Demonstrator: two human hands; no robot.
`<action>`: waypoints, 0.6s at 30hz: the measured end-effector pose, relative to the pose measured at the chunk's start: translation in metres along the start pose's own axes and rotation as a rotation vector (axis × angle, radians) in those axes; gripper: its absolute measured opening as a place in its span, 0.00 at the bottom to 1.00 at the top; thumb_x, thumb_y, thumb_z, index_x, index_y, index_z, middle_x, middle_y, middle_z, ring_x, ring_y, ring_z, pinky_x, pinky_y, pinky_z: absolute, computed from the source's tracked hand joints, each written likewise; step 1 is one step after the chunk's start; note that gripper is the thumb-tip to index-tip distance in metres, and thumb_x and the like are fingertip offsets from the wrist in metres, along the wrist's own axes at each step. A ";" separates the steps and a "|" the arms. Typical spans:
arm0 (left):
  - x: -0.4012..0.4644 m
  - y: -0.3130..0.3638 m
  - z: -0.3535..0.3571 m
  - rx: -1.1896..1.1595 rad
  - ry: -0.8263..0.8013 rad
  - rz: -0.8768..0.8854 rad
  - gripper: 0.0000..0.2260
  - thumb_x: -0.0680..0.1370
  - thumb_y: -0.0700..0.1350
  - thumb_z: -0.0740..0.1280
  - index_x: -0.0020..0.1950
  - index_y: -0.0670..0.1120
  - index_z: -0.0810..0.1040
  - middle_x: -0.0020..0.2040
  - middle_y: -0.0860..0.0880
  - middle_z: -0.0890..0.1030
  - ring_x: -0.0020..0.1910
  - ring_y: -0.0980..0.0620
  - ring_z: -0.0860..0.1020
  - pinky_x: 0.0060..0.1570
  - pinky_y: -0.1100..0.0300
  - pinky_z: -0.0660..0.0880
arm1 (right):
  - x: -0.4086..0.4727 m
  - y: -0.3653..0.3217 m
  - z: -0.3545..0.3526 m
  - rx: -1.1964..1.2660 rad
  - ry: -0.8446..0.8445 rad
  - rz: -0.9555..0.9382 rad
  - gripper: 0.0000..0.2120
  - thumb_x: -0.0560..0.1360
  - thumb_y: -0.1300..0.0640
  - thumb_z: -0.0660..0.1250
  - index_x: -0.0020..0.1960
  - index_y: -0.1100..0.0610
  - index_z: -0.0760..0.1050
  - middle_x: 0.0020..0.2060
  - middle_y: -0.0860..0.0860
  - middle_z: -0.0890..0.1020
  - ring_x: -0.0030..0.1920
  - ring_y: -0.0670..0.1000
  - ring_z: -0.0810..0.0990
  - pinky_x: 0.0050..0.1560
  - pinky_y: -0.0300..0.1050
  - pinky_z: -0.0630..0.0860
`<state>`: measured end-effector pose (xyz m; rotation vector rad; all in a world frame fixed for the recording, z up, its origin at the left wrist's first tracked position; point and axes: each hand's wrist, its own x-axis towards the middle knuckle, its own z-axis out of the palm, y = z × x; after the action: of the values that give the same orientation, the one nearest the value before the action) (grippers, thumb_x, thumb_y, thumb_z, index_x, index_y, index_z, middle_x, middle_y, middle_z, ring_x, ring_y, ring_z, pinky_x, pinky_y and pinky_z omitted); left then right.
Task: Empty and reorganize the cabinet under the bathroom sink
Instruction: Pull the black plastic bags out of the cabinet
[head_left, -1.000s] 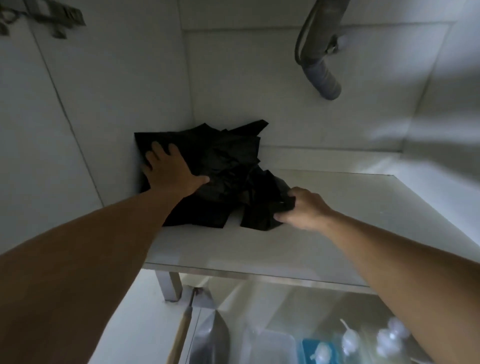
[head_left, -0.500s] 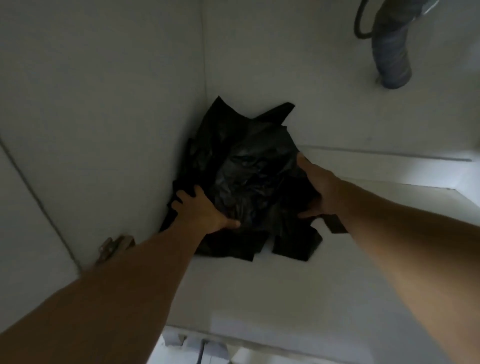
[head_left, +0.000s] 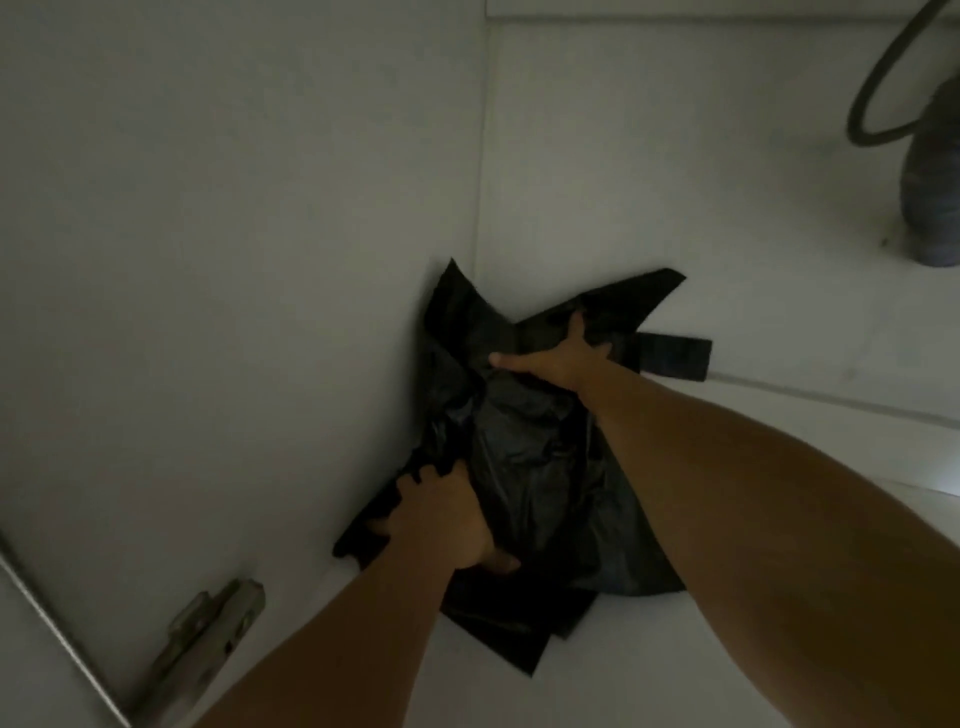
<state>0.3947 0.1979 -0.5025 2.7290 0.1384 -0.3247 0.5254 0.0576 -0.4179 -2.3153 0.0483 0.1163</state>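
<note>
A crumpled pile of black plastic bags (head_left: 535, 457) lies in the back left corner of the white cabinet floor (head_left: 649, 665), pushed against the left wall. My left hand (head_left: 447, 525) grips the pile's near left edge, fingers curled into the plastic. My right hand (head_left: 563, 358) reaches over the top of the pile and clutches its far side, thumb stretched to the left. A flat folded strip of black plastic (head_left: 672, 356) sticks out to the right past my right hand.
A grey corrugated drain hose (head_left: 930, 197) with a dark looped tube (head_left: 872, 104) hangs at the upper right. A metal door hinge (head_left: 208, 639) sits on the left wall near the front. The white left wall (head_left: 234, 260) and back wall (head_left: 675, 156) close in the corner.
The view moved closer into the corner. My right hand shifted from the pile's right side to its far top. My left hand closed on the near edge and the pile bunched up.
</note>
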 end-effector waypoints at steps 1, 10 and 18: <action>-0.001 0.000 0.000 -0.006 0.016 0.011 0.68 0.42 0.75 0.66 0.78 0.55 0.48 0.77 0.45 0.56 0.75 0.37 0.53 0.70 0.34 0.56 | 0.005 -0.003 0.004 -0.104 -0.028 -0.010 0.71 0.57 0.27 0.74 0.77 0.51 0.27 0.79 0.54 0.37 0.78 0.61 0.37 0.77 0.62 0.44; -0.011 0.004 -0.003 -0.019 0.028 0.005 0.50 0.64 0.63 0.77 0.77 0.52 0.53 0.76 0.43 0.57 0.74 0.39 0.55 0.69 0.41 0.63 | 0.041 -0.001 0.032 -0.514 -0.075 0.113 0.68 0.59 0.31 0.77 0.78 0.47 0.31 0.76 0.62 0.33 0.76 0.69 0.44 0.73 0.67 0.55; -0.008 0.003 -0.003 0.001 0.016 0.024 0.50 0.61 0.64 0.78 0.75 0.50 0.57 0.74 0.43 0.61 0.73 0.40 0.58 0.68 0.41 0.64 | 0.045 0.038 0.026 -0.733 -0.020 -0.269 0.48 0.69 0.30 0.68 0.80 0.45 0.49 0.77 0.61 0.46 0.71 0.69 0.61 0.70 0.64 0.66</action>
<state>0.3882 0.1961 -0.4969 2.7325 0.1090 -0.2965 0.5657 0.0507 -0.4679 -3.0203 -0.3738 0.0177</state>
